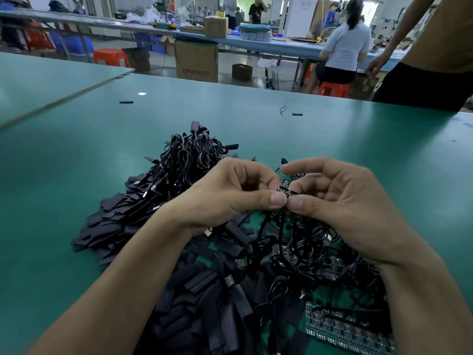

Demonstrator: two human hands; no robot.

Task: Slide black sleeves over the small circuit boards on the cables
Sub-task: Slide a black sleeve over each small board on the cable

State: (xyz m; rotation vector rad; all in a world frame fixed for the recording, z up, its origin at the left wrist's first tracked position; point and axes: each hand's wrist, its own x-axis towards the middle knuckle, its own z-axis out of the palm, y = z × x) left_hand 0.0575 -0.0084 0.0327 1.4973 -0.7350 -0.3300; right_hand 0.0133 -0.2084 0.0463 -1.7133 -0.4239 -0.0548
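Flat black sleeves lie heaped on the green worktop under both forearms. Just above them the left hand and the right hand both pinch one small dark circuit board between thumb and fingers, with the thumbs nearly touching and its black cable hanging down. Behind lies a pile of coiled black cables, and a patterned panel of boards lies at the right.

The bench is smooth green with a soft sheen. Below the left hand, the black sleeves look matt and dull, with bright metal plugs among them. Beyond it, the cables have glossy plastic jackets.
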